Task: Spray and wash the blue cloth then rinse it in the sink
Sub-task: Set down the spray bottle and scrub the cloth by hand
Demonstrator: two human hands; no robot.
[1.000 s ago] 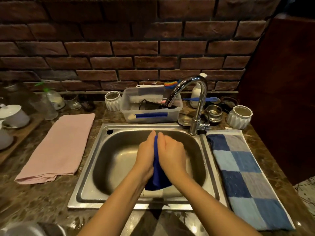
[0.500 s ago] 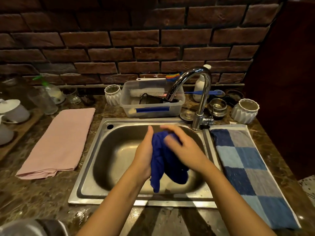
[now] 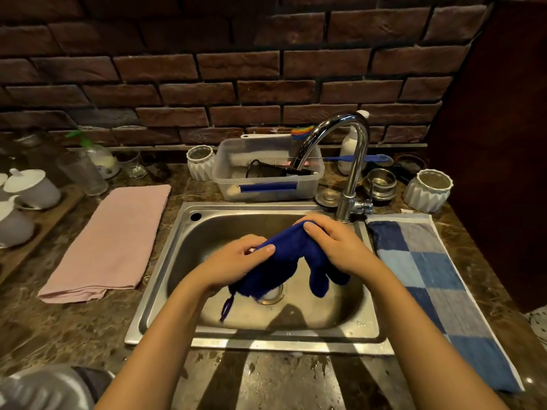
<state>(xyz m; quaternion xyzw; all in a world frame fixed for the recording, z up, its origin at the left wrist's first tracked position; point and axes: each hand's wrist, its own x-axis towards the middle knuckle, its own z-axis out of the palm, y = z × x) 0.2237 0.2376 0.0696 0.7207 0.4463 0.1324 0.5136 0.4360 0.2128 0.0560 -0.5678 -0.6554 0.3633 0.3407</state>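
Note:
A dark blue cloth [image 3: 288,257] hangs stretched between both hands above the steel sink [image 3: 189,247]. My left hand [image 3: 233,263] grips its lower left end, thumb on top. My right hand [image 3: 331,247] grips the upper right end near the base of the tap. Two folds of cloth droop below my right hand, and a thin loop dangles at the lower left over the basin. The drain [image 3: 272,294] shows under the cloth. The chrome tap [image 3: 352,161] arches over the sink's back right; no water runs from it.
A pink folded towel [image 3: 109,238] lies left of the sink, a blue checked towel [image 3: 438,285] right of it. Behind the sink stands a clear plastic tub [image 3: 266,173] with brushes, white ribbed cups [image 3: 427,190], a white bottle and a spray bottle [image 3: 94,155]. White lidded pots sit far left.
My hands have moved apart from a pressed-together hold, drawing the bunched cloth out lengthwise. My right hand went up and right toward the tap; the view shifted closer.

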